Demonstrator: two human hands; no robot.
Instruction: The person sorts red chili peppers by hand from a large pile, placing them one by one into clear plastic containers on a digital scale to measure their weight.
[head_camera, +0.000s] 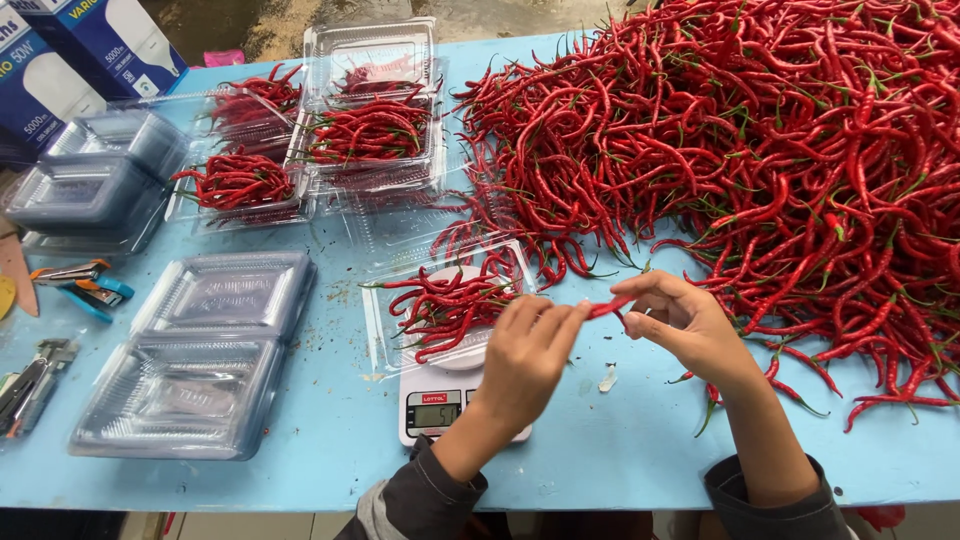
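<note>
Left hand: the left hand is raised over the scale, fingers curled together on one end of a single red chilli.
Right hand: the right hand pinches the other end of that chilli between thumb and fingertips, so the pepper spans the gap between the two hands, just above the table.
Under the hands: a clear plastic tray, partly filled with chillies, sits on a small white kitchen scale.
To the right: a big heap of red chillies covers that side of the blue table, reaching close to the right hand.
Further back: filled clear trays of chillies stand beyond the scale.
To the left: stacks of empty clear containers, with staplers near the table's left edge.
</note>
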